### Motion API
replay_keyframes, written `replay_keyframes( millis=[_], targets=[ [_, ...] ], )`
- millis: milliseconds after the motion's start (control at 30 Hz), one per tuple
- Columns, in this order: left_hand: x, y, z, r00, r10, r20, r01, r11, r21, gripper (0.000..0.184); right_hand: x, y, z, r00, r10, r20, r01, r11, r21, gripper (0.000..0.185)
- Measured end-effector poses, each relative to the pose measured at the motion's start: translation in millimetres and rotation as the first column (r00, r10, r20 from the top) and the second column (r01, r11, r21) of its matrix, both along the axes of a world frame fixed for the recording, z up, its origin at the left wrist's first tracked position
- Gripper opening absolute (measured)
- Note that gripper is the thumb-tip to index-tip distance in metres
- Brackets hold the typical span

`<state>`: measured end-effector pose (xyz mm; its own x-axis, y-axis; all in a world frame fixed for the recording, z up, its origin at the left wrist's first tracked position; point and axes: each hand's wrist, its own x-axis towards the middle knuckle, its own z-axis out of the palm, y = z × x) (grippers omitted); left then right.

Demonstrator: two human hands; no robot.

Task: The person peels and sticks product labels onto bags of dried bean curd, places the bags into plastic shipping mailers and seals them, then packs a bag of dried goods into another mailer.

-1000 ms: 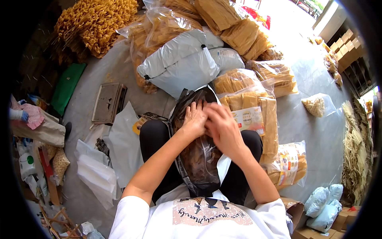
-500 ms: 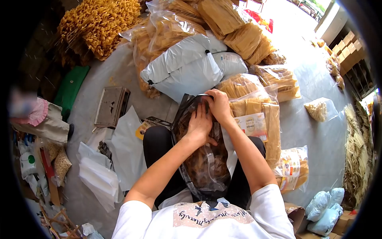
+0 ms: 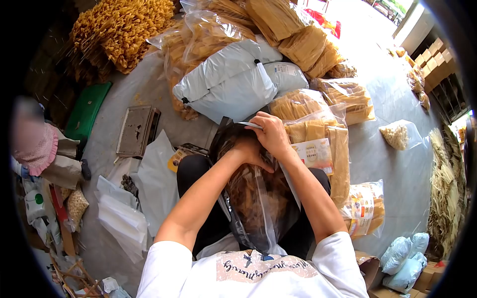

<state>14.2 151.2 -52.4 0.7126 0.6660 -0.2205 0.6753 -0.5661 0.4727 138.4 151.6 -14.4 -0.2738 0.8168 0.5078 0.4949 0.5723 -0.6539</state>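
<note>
Between my knees stands a black plastic bag (image 3: 224, 145) with a pale edge, wrapped around a clear bag of brown dried pieces (image 3: 256, 198). My right hand (image 3: 271, 135) pinches the rim of the black bag at its far side. My left hand (image 3: 248, 151) reaches into the bag mouth, against the clear bag; its fingers are hidden inside, with only the thumb side and back showing. Just beyond my right hand lie clear packs of yellowish dried sheets (image 3: 318, 130), one with a printed label (image 3: 314, 155).
Stuffed grey mailer bags (image 3: 231, 82) lie ahead. Flat white bags (image 3: 121, 226), a metal scale (image 3: 136, 131) and a green board (image 3: 89, 111) are at left. Another person (image 3: 42, 146) is at far left. A small clear bag (image 3: 400, 135) lies on the floor at right.
My left hand has gone from lying stretched on the clear bag to deeper inside the mouth. My right hand has shifted slightly along the rim. The other person has moved further into view.
</note>
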Motion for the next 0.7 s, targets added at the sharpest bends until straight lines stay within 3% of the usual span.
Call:
replay_keyframes(
  millis=[133, 167, 233, 300, 333, 367, 433, 467, 500, 533, 567, 633, 700],
  targets=[
    [0, -19, 1, 0.985, 0.137, 0.108, -0.125, 0.987, -0.105, 0.1, 2, -9, 10, 0.989, -0.03, 0.145, 0.036, 0.999, -0.04, 0.014],
    [-1, -25, 0, 0.981, 0.145, 0.13, -0.159, 0.982, 0.101, 0.092, 3, -16, 12, 0.989, -0.034, 0.146, 0.042, 0.998, -0.052, 0.014],
    [-4, -37, 6, 0.978, 0.144, 0.154, -0.183, 0.941, 0.284, 0.084, 2, -38, 30, 0.991, -0.122, 0.053, 0.118, 0.991, 0.066, 0.022],
    [-8, -48, 21, 0.954, 0.075, 0.29, -0.196, 0.889, 0.414, 0.058, 12, -67, 42, 0.994, -0.079, 0.07, 0.073, 0.994, 0.083, 0.028],
    [-10, -56, 36, 0.911, 0.194, 0.365, -0.261, 0.955, 0.143, 0.04, 18, -82, 45, 0.998, -0.026, 0.058, 0.026, 1.0, 0.005, 0.025],
    [-13, -60, 42, 0.834, 0.19, 0.517, -0.295, 0.947, 0.128, 0.028, 23, -96, 46, 0.999, 0.028, 0.041, -0.025, 0.998, -0.065, 0.023],
    [-21, -73, 51, 0.827, 0.192, 0.529, -0.392, 0.871, 0.296, 0.022, 29, -122, 45, 1.0, 0.003, -0.005, -0.004, 0.991, -0.131, 0.016],
    [-22, -80, 58, 0.829, 0.187, 0.528, -0.389, 0.87, 0.303, 0.022, 30, -134, 43, 0.998, -0.061, -0.004, 0.055, 0.933, -0.356, 0.014],
    [-23, -87, 66, 0.811, 0.323, 0.488, -0.412, 0.907, 0.084, 0.019, 30, -144, 41, 0.992, -0.123, 0.01, 0.107, 0.82, -0.563, 0.015],
    [-24, -96, 69, 0.792, 0.448, 0.416, -0.431, 0.892, -0.139, 0.017, 29, -153, 34, 0.992, -0.103, 0.076, 0.128, 0.841, -0.525, 0.018],
    [-26, -102, 49, 0.752, 0.436, 0.495, -0.387, 0.899, -0.203, 0.015, 26, -159, 24, 0.986, -0.086, 0.144, 0.146, 0.862, -0.486, 0.021],
    [-23, -112, 32, 0.732, 0.548, 0.406, -0.412, 0.83, -0.376, 0.013, 20, -163, 3, 0.992, -0.096, 0.08, 0.124, 0.852, -0.509, 0.026],
    [-20, -119, 28, 0.71, 0.566, 0.419, -0.453, 0.822, -0.345, 0.012, 17, -158, -10, 0.996, -0.087, 0.013, 0.076, 0.783, -0.618, 0.024]
  ],
)
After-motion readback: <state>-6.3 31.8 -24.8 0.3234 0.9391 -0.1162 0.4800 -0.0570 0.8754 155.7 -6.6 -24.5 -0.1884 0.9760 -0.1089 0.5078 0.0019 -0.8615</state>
